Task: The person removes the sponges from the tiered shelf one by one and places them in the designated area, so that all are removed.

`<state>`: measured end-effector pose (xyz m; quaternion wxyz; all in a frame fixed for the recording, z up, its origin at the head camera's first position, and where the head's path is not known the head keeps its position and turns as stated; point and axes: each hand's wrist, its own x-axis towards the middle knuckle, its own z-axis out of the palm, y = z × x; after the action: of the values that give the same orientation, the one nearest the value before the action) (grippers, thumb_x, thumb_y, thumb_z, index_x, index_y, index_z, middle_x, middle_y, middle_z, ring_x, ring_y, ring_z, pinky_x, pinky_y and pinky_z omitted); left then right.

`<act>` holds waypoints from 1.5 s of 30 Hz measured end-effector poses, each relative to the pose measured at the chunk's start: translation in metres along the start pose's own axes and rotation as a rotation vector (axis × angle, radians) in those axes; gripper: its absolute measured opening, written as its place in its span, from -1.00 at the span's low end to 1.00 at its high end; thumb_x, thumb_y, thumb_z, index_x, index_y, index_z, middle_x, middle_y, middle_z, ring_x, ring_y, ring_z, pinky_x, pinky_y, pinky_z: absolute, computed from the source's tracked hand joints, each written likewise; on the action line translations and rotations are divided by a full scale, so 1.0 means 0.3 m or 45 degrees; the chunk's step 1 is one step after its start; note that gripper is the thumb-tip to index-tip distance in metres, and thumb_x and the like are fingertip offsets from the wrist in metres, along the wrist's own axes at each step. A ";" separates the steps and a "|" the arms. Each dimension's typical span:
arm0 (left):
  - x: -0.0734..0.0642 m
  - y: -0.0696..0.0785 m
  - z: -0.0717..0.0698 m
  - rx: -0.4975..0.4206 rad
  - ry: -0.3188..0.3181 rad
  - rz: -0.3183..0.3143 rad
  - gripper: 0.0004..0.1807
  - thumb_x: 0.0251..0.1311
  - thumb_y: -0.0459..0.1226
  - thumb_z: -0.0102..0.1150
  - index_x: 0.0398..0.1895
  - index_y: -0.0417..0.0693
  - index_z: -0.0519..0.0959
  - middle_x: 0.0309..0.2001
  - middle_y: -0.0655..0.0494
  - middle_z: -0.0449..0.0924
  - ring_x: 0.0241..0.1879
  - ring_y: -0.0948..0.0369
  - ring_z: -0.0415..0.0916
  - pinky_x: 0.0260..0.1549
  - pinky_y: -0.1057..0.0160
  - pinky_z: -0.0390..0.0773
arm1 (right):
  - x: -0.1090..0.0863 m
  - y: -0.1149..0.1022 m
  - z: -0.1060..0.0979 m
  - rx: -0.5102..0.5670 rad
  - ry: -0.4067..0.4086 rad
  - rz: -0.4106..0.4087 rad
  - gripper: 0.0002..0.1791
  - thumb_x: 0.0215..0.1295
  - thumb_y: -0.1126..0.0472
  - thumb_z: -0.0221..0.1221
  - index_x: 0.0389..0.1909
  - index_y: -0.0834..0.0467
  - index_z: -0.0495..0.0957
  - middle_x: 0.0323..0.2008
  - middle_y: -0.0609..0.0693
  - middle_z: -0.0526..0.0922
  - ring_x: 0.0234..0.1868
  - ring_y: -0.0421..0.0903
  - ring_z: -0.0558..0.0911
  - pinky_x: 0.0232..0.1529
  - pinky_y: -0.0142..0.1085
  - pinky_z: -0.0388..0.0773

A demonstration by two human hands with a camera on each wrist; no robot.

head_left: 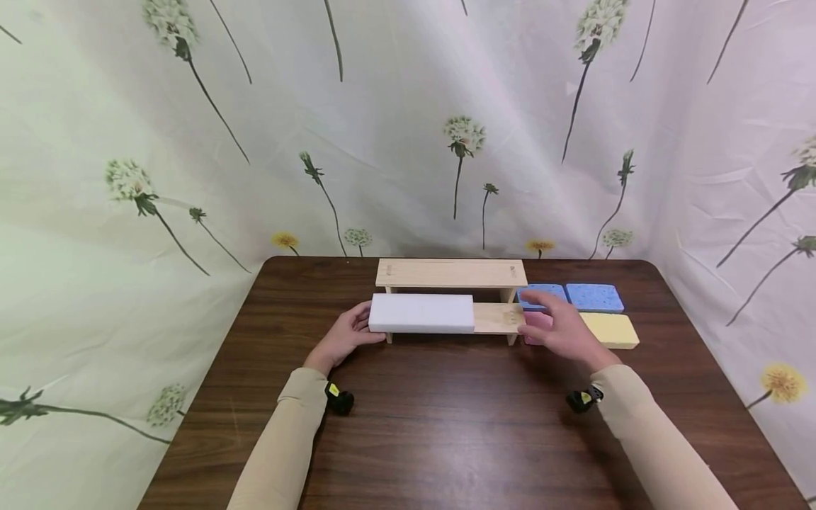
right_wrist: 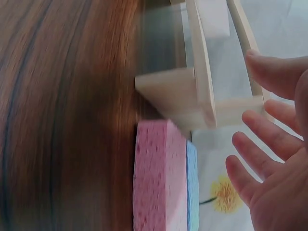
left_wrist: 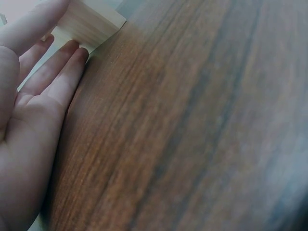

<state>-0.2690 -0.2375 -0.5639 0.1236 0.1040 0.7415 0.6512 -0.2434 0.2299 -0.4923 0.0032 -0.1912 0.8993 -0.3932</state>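
A small two-step wooden rack (head_left: 451, 273) stands at the back of the table. A white sponge-like block (head_left: 421, 313) lies flat on the left of its lower step (head_left: 494, 319). My left hand (head_left: 344, 336) is at the rack's left end, thumb by the block's front corner; in the left wrist view its fingers reach along to the wood. Fingers spread, my right hand (head_left: 561, 329) hovers around the rack's right end with nothing gripped. Below it sits a pink sponge (right_wrist: 151, 173), partly covered by that hand in the head view.
Two blue sponges, one (head_left: 595, 297) farther right and one (head_left: 542, 294) by the rack, lie behind a yellow sponge (head_left: 610, 331). The dark wooden table (head_left: 408, 425) ends at a dandelion-print curtain (head_left: 395, 142) behind and beside it.
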 end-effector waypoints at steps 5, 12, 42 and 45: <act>0.000 -0.001 -0.001 0.003 -0.004 -0.006 -0.09 0.17 -0.51 0.49 0.58 -0.24 0.25 0.46 -0.28 0.38 0.45 -0.10 0.37 0.37 0.19 0.46 | 0.024 -0.024 0.035 -0.059 0.031 -0.125 -0.29 0.28 0.16 0.49 0.40 0.23 0.49 0.34 0.20 0.58 0.38 0.21 0.49 0.41 0.25 0.37; 0.001 -0.003 -0.003 -0.003 -0.012 -0.005 -0.08 0.17 -0.51 0.49 0.58 -0.23 0.24 0.47 -0.28 0.37 0.46 -0.10 0.35 0.36 0.21 0.47 | 0.054 -0.059 0.068 -0.050 0.006 -0.221 -0.31 0.27 0.18 0.50 0.37 0.31 0.51 0.32 0.20 0.60 0.34 0.20 0.55 0.33 0.18 0.51; 0.000 0.003 -0.004 -0.003 -0.020 0.002 -0.08 0.15 -0.50 0.51 0.57 -0.23 0.27 0.45 -0.28 0.39 0.44 -0.09 0.38 0.36 0.20 0.46 | 0.143 -0.116 0.174 -0.161 -0.135 -0.173 -0.06 0.23 0.01 0.53 0.52 0.27 0.34 0.44 0.24 0.48 0.45 0.23 0.43 0.46 0.16 0.36; -0.002 0.002 -0.004 -0.006 -0.019 -0.002 -0.09 0.15 -0.50 0.51 0.57 -0.23 0.27 0.45 -0.27 0.39 0.44 -0.09 0.38 0.37 0.18 0.45 | 0.148 -0.122 0.180 -0.180 -0.137 -0.176 -0.05 0.22 0.00 0.53 0.52 0.28 0.34 0.44 0.25 0.47 0.45 0.24 0.43 0.46 0.18 0.35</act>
<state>-0.2688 -0.2387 -0.5633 0.1297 0.1080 0.7391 0.6521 -0.2635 0.1536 -0.4972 0.0109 -0.2736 0.9079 -0.3173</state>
